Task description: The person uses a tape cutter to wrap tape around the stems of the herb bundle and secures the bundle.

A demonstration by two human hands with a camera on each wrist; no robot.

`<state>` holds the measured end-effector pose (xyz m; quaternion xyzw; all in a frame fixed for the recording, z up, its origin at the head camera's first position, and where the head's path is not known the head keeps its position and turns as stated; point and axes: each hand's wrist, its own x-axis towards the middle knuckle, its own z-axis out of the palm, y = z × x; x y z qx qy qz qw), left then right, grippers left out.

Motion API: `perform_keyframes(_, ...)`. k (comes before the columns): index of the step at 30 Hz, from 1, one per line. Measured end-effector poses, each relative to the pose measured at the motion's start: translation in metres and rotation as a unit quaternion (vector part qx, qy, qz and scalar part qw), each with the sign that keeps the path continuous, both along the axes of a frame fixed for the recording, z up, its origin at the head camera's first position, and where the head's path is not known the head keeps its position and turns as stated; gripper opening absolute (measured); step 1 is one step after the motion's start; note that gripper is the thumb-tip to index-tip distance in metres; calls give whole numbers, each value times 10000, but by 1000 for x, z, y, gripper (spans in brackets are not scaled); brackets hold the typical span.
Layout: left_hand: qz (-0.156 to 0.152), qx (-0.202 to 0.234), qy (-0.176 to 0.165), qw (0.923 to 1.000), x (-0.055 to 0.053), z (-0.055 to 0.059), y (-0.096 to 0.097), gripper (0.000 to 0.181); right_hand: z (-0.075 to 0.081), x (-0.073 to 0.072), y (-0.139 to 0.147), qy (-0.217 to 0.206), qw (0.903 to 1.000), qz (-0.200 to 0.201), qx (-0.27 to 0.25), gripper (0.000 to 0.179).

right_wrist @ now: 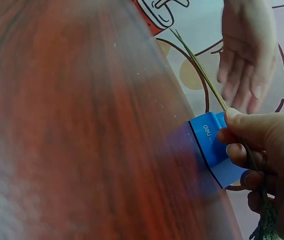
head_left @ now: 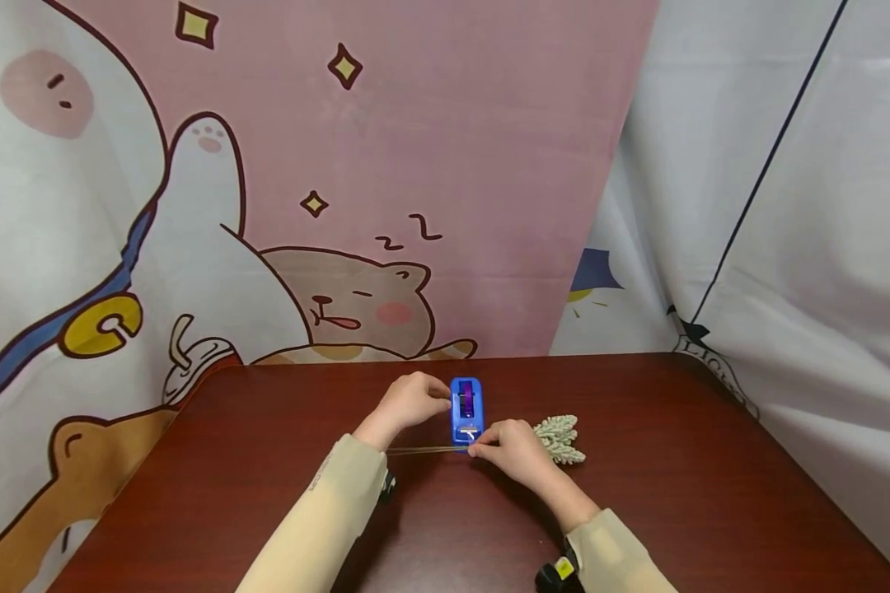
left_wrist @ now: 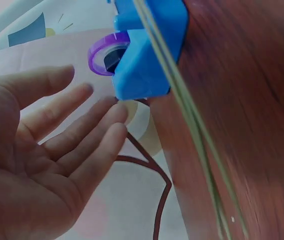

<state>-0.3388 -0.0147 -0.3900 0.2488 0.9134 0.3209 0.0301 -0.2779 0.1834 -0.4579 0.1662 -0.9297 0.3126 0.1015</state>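
Observation:
A blue tape dispenser (head_left: 456,424) with a purple-rimmed tape roll (left_wrist: 94,57) stands on the table. At its left side is my left hand (head_left: 413,401), fingers extended and loosely bent. In the left wrist view the palm shows with nothing held. My right hand (head_left: 517,450), at the dispenser's near end, pinches a bundle of thin green-brown stems (right_wrist: 205,79) between thumb and fingers. These belong to a sprig of dried flowers, its pale green heads (head_left: 560,440) sticking out to the right. The stems run leftward across the dispenser's front; whether they touch it I cannot tell.
Everything is on a dark red-brown wooden table (head_left: 675,478). A cartoon-printed cloth (head_left: 489,165) hangs behind the far edge, and a pale cloth (head_left: 823,288) hangs along the right side. Dark wrist cameras sit below both cuffs.

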Motion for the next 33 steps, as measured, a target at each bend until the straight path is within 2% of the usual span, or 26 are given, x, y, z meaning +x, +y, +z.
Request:
perform_keyframes(5,221,318,-106,9992,-10,-2,13,28,-2,1,-1,53,10000,-24,3,11)
perform_keyframes(15,632,473,-171,9967,-20,-25,24,31,-7,0,-3,85,10000,50,6,13)
perform_keyframes(27,795,522,101,9954,-15,-35,30,32,-11,-2,0,87,10000,13,-5,12)
perform_keyframes(33,770,581,6,9953,-14,-34,30,34,-11,-3,1,184,9998,-19,65,12)
